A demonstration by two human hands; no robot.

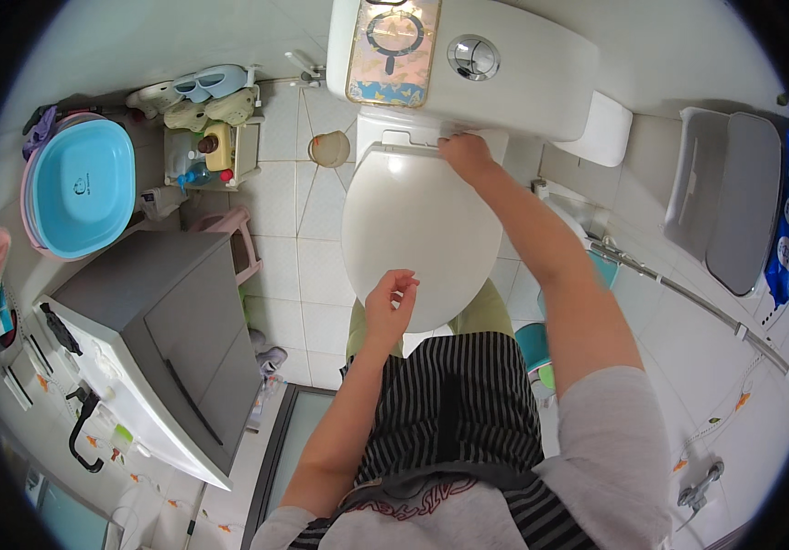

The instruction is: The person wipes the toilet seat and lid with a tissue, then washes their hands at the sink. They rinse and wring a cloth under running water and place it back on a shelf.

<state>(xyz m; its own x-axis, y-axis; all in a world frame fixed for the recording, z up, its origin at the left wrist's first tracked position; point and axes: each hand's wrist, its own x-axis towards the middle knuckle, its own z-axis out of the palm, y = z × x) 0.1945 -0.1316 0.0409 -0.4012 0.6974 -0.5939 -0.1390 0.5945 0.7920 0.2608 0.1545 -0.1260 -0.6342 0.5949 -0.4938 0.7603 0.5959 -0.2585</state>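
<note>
In front of me stands a white toilet with its lid (422,227) down. My right hand (466,157) is at the lid's rear edge, by the right end of the white hinge (404,137). Its fingertips are bent down there, and whether they pinch anything is hidden. My left hand (391,302) hovers above or near the front left part of the lid, with fingers loosely curled and nothing in them. Behind the hinge is the toilet tank (539,69) with a round chrome flush button (474,58). A patterned phone case (394,62) lies on the tank's top.
A small beige bin (329,149) stands on the tiled floor left of the toilet. Farther left are a bottle rack (246,155) with clogs on top, a blue basin (85,189) and a grey cabinet (195,323). A metal rail (683,295) runs along the right.
</note>
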